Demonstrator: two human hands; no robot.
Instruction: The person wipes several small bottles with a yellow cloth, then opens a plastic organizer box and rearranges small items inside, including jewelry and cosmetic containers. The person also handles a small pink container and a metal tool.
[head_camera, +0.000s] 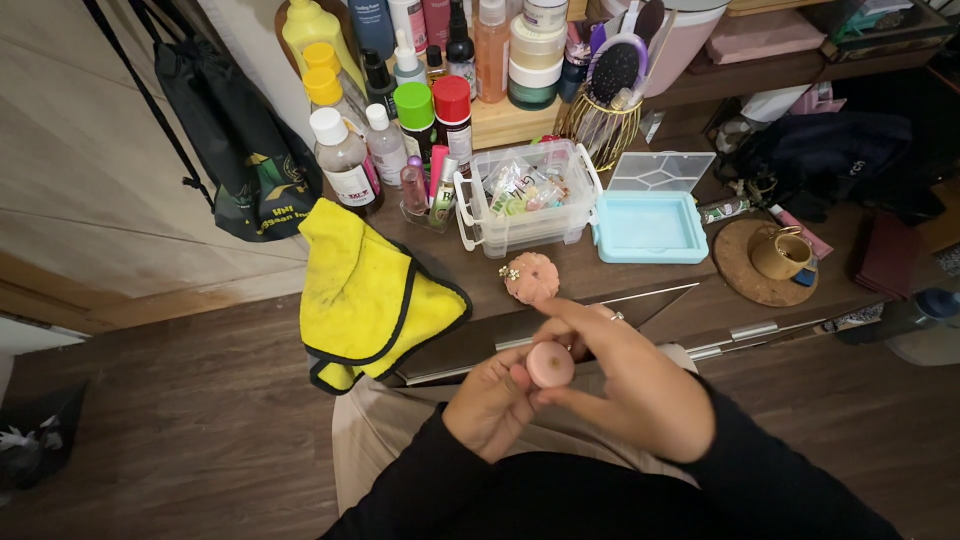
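Over your lap, near the counter edge: both of your hands meet around a small round pink jar (550, 364).
Left hand (492, 403): cupped under the jar, fingers curled shut against its side and base.
Right hand (640, 385): laid across the jar from the right, fingertips (560, 335) pinching its upper rim; a ring shows on one finger.
Jar: held in the air between both hands, its round pink face turned up toward you, just below the counter edge.
Pink ornament (531, 277): a round, flower-like piece lying on the counter (640, 285), just beyond your fingertips, apart from them.
Yellow cloth (365, 295): black-trimmed, draped over the counter's left corner and hanging down.
Clear box (527, 200): lidded, filled with small packets, standing behind the ornament.
Blue case (650, 225): open, its clear lid tilted up, just right of the clear box.
Bottles (400, 110): a crowded group at the counter's back left, caps in yellow, green, red and white.
Brush holder (610, 115): gold wire, with a hairbrush standing in it.
Cork mat (745, 262): round, carrying a small gold cup (780, 252), at the right.
Black bag (235, 150): hanging against the wall at the left.
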